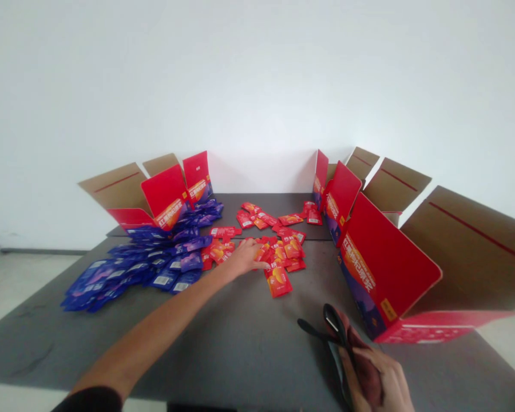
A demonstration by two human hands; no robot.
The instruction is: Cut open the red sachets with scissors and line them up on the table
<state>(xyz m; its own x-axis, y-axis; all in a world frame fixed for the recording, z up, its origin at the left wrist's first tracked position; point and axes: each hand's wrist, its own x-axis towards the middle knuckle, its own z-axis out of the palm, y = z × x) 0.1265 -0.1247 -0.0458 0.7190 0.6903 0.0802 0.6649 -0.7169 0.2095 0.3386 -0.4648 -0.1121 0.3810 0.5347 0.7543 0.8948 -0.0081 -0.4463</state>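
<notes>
In the head view, the left hand (245, 258) is over red packets (278, 280), thumb apart from fingers; whether it pinches one, I cannot tell. Blue packets (133, 264) heap to its left. The right hand (388, 371) grips black utensils (337, 327), near an open red carton (388, 257) ahead of it.

And there's the table (240, 343), wall (257, 86) behind — left side, two left boxes (165, 197) at the back, pouches (154, 263) heaped before them. Mid-table, sachets (278, 279) scattered, left hand (245, 256) at their near side. Over right, three right boxes (381, 246) line up front to back — right hand (386, 372) before the nearest, an item (335, 326) in it.
</notes>
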